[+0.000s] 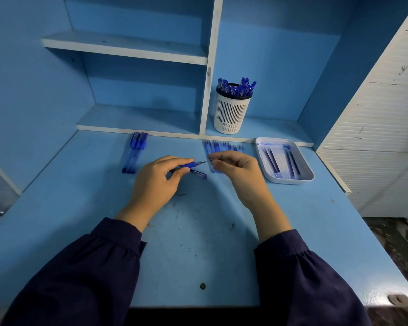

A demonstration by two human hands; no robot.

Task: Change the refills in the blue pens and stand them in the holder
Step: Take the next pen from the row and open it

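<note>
My left hand (156,182) grips a blue pen (186,164) by its barrel, fingers curled round it, tip pointing right. My right hand (238,170) meets it there, thumb and forefinger pinching the pen's tip end; what exactly they pinch is too small to tell. A loose blue cap (199,174) lies on the desk (198,231) just under the pen. Three capped pens (134,154) lie off to the left. A row of refills (219,147) sits behind my right hand, with a white tray (290,181) of refills beside it. The holder (231,111), with pens in it, stands on the shelf (269,130) behind.
</note>
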